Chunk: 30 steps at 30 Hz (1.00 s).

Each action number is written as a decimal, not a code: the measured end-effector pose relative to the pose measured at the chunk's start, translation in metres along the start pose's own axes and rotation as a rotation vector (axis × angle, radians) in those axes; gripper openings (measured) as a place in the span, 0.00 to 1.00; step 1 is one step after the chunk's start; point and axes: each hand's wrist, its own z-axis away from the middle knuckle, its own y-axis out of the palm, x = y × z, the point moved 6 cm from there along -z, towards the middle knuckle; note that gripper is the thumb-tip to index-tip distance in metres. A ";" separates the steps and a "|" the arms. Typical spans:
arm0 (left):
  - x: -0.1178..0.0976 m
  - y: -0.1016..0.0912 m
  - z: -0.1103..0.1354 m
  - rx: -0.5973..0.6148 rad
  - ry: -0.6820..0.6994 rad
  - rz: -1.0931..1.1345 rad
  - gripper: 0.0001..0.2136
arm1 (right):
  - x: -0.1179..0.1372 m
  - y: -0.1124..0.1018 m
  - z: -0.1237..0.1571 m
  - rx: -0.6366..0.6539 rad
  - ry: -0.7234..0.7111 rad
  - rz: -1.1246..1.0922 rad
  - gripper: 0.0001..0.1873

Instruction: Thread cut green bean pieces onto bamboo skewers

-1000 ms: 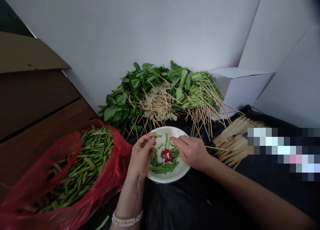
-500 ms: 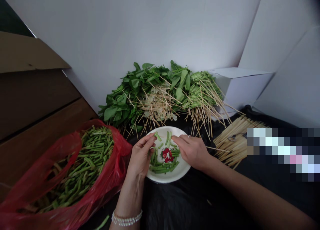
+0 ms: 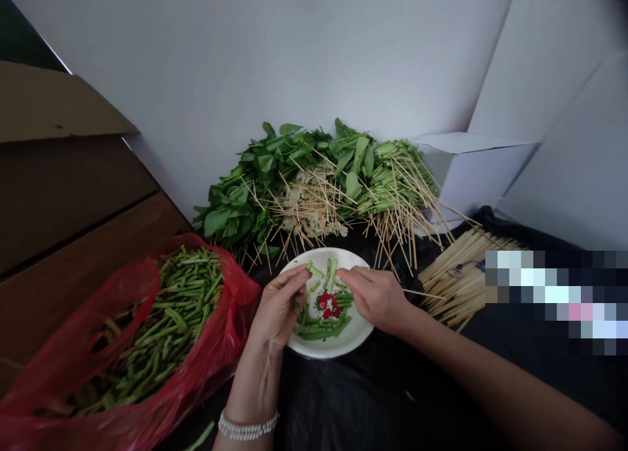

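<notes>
My left hand [image 3: 280, 302], closed in a pinch over the left side of a white bowl [image 3: 360, 343], holds a short piece of green bean [image 3: 314, 269]. My right hand [image 3: 377, 295] is closed around a thin bamboo skewer [image 3: 420, 294], whose blunt end sticks out to the right behind the hand. Just left of the right fingertips, pale green bean pieces [image 3: 331, 274] stand side by side at the skewer's front end. More cut beans [image 3: 318, 330] lie in the bowl around a printed red flower. The skewer's tip is too small to make out.
A red plastic bag [image 3: 235, 287] full of cut beans stands at left. Behind the bowl lie skewered leafy greens [image 3: 230, 209], pale skewered pieces [image 3: 314, 196] and bean skewers [image 3: 397, 176]. Loose skewers [image 3: 451, 274] with scissors [image 3: 456, 270] lie right, near a white box [image 3: 483, 169].
The bean piece in my left hand has tilted and shifted slightly towards the skewer. My left hand has moved a little right; the right hand is almost still.
</notes>
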 end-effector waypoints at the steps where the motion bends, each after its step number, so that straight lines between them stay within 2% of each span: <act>1: 0.000 0.000 0.000 0.002 -0.004 -0.005 0.15 | 0.000 0.000 0.000 0.004 0.004 -0.011 0.17; 11: 0.003 0.000 0.000 0.002 -0.005 -0.077 0.16 | -0.003 0.005 0.002 0.042 0.068 -0.106 0.17; 18: 0.012 0.013 0.006 0.099 -0.007 -0.215 0.12 | 0.001 0.008 0.002 0.071 0.062 -0.108 0.17; 23: 0.004 0.014 0.003 0.135 0.185 -0.340 0.13 | -0.001 0.005 0.001 0.055 0.069 -0.017 0.17; 27: -0.006 0.011 0.004 0.100 0.354 -0.447 0.20 | -0.005 0.004 0.000 0.073 0.109 0.046 0.16; 30: -0.011 0.018 0.009 0.113 0.497 -0.620 0.17 | -0.005 0.005 0.000 0.095 0.117 0.068 0.16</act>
